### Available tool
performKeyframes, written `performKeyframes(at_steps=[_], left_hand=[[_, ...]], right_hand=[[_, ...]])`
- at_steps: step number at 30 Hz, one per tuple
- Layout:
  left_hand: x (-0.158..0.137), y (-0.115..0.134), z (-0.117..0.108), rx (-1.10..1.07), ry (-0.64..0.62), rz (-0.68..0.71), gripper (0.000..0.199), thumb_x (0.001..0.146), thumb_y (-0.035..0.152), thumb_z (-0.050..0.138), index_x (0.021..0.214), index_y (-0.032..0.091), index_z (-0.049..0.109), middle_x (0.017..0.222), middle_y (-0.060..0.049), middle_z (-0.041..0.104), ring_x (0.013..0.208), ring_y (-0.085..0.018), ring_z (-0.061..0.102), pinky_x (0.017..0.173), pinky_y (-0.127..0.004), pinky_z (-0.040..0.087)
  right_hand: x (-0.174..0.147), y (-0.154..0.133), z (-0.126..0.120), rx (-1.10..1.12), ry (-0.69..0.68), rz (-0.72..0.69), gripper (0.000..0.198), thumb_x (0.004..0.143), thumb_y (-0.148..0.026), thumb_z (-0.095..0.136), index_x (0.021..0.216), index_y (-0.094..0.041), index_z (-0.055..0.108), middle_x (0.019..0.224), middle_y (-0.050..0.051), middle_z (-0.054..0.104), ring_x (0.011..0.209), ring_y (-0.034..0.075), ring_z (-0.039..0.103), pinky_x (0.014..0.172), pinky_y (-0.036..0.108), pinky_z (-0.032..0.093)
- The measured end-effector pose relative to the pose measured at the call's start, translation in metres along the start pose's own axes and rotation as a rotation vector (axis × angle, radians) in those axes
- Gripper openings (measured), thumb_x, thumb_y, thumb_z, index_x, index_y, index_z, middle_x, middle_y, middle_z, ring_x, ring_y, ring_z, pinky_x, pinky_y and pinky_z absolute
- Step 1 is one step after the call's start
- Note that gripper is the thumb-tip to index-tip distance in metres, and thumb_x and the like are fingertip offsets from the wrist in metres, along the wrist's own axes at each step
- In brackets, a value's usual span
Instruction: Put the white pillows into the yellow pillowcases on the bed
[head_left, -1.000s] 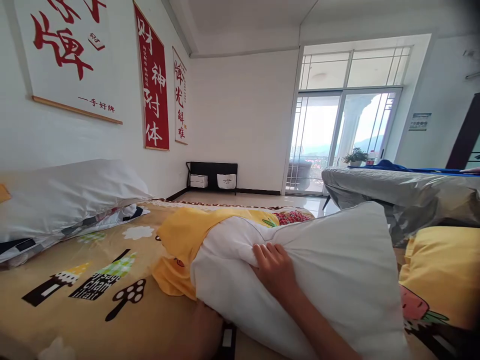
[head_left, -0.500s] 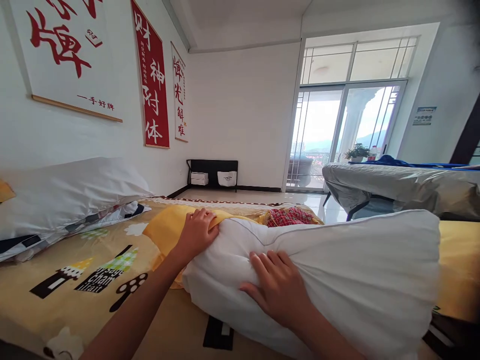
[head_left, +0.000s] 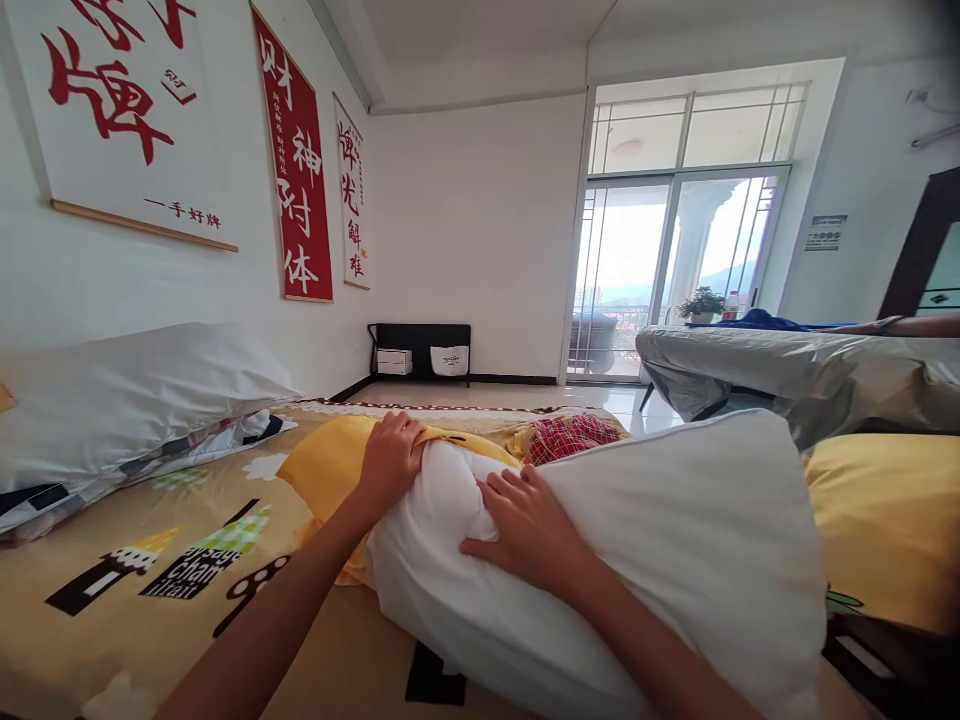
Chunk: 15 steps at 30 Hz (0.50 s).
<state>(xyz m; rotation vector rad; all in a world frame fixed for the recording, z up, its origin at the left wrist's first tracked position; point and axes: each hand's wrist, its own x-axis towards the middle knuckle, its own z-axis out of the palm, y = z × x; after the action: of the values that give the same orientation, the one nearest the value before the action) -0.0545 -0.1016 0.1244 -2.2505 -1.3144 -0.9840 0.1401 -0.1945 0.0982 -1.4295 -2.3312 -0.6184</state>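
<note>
I see a white pillow (head_left: 660, 560) lying across the bed (head_left: 150, 620) right in front of me, its far end pushed partway into a yellow pillowcase (head_left: 322, 465). My left hand (head_left: 390, 460) is at that far end, fingers curled and clamped on the edge of the pillowcase where it meets the pillow's rounded tip. My right hand (head_left: 529, 525) lies on top of the pillow just beside the left one, fingers spread and pressed flat into the stuffing, gripping nothing. So the pillow sits under my right palm and runs back toward me beneath my right forearm, while its tip is against my left hand.

The bed wears a yellow sheet with cartoon prints. A second white pillow (head_left: 142, 395) rests against the wall at the left, well apart from my hands. A red checked cloth (head_left: 570, 437) peeks out just behind the pillow. Scrolls with red writing (head_left: 296, 170) hang on the wall. At the right, another person's arm (head_left: 900, 325) rests over a grey covered surface (head_left: 787, 375).
</note>
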Motion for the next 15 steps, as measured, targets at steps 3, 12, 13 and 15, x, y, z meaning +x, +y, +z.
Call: performKeyframes(at_steps=[3,12,13,15], left_hand=[[0.018,0.007,-0.003,-0.019,-0.145,-0.034,0.009,0.082,0.017,0.051,0.083,0.018,0.060,0.086,-0.005,0.065,0.084,-0.021,0.057,0.070,-0.029,0.039],[0.020,0.073,-0.015,0.007,-0.230,0.056,0.019,0.077,0.010,0.049,0.089,0.021,0.059,0.082,-0.004,0.067,0.078,-0.021,0.061,0.060,-0.029,0.034],[0.016,0.083,-0.014,0.022,-0.222,0.080,0.021,0.079,0.011,0.048,0.094,0.021,0.059,0.087,-0.005,0.067,0.080,-0.021,0.062,0.061,-0.029,0.035],[0.008,0.100,-0.010,0.049,-0.205,0.138,0.026,0.082,0.011,0.046,0.103,0.022,0.057,0.096,-0.005,0.067,0.085,-0.022,0.063,0.062,-0.029,0.037]], right_hand=[[-0.001,-0.009,-0.001,0.055,-0.024,-0.073,0.044,0.080,-0.051,0.065,0.110,-0.020,0.061,0.100,0.006,0.066,0.094,0.024,0.057,0.088,0.039,0.033],[0.021,-0.006,0.014,-0.142,0.113,-0.100,0.017,0.083,-0.032,0.060,0.087,-0.016,0.067,0.089,0.009,0.067,0.085,0.024,0.056,0.074,0.036,0.034],[0.026,-0.004,0.021,-0.162,0.163,-0.076,0.013,0.083,-0.026,0.058,0.083,-0.017,0.067,0.085,0.009,0.067,0.083,0.023,0.056,0.072,0.035,0.034],[0.034,0.001,0.034,-0.184,0.253,-0.012,0.016,0.083,-0.016,0.052,0.080,-0.016,0.068,0.078,0.010,0.068,0.078,0.023,0.056,0.071,0.035,0.033]])
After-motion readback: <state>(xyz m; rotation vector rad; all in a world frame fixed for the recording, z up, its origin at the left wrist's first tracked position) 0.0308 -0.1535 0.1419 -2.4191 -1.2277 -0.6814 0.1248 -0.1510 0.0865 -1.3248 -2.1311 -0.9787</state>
